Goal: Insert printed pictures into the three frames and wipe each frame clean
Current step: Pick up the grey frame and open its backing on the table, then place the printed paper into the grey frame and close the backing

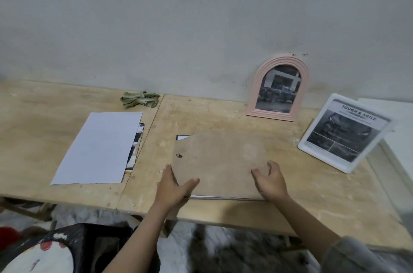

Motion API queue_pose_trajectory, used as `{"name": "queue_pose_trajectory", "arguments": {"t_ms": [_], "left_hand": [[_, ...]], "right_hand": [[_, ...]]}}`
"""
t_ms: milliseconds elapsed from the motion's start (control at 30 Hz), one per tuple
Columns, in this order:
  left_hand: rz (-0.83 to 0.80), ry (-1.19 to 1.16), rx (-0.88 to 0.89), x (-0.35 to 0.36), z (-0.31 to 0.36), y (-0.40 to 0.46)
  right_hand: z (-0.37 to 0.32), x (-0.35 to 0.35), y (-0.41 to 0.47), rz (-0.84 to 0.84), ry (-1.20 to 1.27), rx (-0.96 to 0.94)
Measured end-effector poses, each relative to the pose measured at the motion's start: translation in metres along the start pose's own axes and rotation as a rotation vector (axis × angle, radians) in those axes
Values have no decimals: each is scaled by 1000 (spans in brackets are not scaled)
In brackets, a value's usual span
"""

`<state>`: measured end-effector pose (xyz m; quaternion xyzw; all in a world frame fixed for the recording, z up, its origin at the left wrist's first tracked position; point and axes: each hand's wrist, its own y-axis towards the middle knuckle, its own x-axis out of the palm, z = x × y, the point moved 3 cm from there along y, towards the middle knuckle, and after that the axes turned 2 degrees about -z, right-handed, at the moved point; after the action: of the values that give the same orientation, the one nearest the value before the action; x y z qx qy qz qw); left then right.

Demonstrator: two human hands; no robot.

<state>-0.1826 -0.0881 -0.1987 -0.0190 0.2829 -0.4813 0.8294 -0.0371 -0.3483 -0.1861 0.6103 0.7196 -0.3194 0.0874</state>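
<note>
A brown backing board (220,161) with a small metal hanger loop lies over a face-down frame near the table's front; a white corner of frame (182,137) shows at its far left. My left hand (173,185) holds the board's near left corner, thumb on top. My right hand (270,180) presses on its near right part with curled fingers. A pink arched frame (261,84) with a car picture leans on the wall. A white rectangular frame (312,145) with a "TOUGH & AGILE" print stands at the right. A green cloth (139,99) lies crumpled by the wall.
A white sheet of paper (98,148) covers a stack of printed pictures (136,145) on the left part of the wooden table (312,194). A white ledge (397,134) runs along the far right. Dark clutter sits on the floor below the table's front edge.
</note>
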Motion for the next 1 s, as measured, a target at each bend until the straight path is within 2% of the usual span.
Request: {"name": "queue_pose_trajectory", "arguments": {"t_ms": [67, 233, 400, 533, 700, 800, 1000], "left_hand": [[80, -70, -25, -14, 4, -1], [199, -51, -11, -44, 7, 1], [230, -109, 42, -38, 23, -8], [130, -123, 75, 3, 50, -18], [-11, -55, 107, 91, 91, -37], [-136, 19, 127, 145, 106, -57], [-226, 207, 110, 216, 118, -89]], "right_hand": [[-5, 12, -2, -38, 62, 10], [-22, 32, -5, -97, 155, 14], [-26, 12, -9, -63, 211, -9], [-2, -37, -9, 28, 178, 9], [52, -119, -12, 134, 60, 87], [87, -163, -21, 158, -24, 176], [137, -210, -30, 201, -278, 215]]}}
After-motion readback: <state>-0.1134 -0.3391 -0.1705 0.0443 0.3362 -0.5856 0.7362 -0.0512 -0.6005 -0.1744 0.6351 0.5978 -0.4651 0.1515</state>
